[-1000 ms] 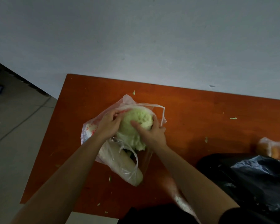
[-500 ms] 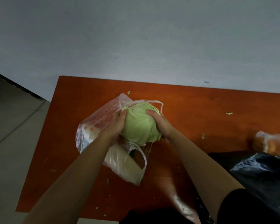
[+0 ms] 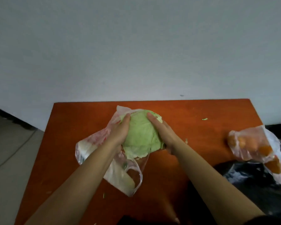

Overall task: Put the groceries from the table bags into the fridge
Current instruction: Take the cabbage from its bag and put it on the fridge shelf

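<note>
Orange-brown wooden desk [image 3: 195, 140]: crumpled clear plastic bag [image 3: 91, 144] under the left grip [image 3: 120, 132]; clear bag of orange fruit [image 3: 250, 143] and black plastic sack [image 3: 253, 181] far right of it.

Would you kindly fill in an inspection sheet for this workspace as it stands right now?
Surface: orange-brown table, set against the wall.
Job's things: green cabbage at the mouth of a clear printed bag, which has something pale inside; clear bag of orange fruit at the right, lying partly on a black bag.
Clutter: small green leaf scraps scattered on the table.
Grippers: left hand and right hand hold the cabbage from either side.
Cables: nothing seen.
Surroundings: plain grey wall; tiled floor at the left.
</note>
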The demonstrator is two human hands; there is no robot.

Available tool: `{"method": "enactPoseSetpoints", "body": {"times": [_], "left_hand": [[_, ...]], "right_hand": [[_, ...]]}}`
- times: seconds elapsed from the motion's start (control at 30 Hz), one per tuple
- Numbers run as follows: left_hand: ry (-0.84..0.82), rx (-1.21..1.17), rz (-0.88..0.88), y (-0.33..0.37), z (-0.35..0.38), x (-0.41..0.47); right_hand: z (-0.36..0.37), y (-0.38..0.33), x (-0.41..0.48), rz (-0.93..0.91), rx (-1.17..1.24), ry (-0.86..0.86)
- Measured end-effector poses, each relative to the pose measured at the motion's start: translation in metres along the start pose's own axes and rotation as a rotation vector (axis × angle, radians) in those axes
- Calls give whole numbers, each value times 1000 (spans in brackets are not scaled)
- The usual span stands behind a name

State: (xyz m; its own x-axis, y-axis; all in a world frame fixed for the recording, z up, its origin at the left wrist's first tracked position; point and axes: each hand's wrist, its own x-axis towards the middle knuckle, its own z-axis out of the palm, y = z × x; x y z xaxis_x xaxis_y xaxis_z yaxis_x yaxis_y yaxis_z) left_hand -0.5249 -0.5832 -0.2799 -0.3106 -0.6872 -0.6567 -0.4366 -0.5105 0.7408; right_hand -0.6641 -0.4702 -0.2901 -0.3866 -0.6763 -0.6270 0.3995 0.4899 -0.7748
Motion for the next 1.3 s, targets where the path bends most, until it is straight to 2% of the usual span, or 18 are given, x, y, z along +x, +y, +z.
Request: {"method": "enactPoseSetpoints", "body": {"times": [0.2, 0.43, 0.6, 0.83, 0.93, 1.07, 1.3], "left_hand": [[-82, 285, 73, 14, 22, -44], [-35, 560, 409, 20, 39, -90], [-32, 526, 564, 18, 64, -151], [-34, 357, 834, -23, 120, -261], [-135, 351, 946, -45, 153, -312], [-297, 334, 1079, -63, 215, -375], [-769, 362, 1211, -98, 331, -503]], "right_hand": [[-25, 3, -45, 32, 65, 98], [-43, 12, -108, -219, 143, 94], [-65, 16, -165, -365, 147, 213], [-103, 69, -286, -727, 188, 433], [-128, 96, -343, -847, 209, 524], [-170, 131, -417, -904, 281, 785], [-243, 183, -563, -941, 265, 1274]]}}
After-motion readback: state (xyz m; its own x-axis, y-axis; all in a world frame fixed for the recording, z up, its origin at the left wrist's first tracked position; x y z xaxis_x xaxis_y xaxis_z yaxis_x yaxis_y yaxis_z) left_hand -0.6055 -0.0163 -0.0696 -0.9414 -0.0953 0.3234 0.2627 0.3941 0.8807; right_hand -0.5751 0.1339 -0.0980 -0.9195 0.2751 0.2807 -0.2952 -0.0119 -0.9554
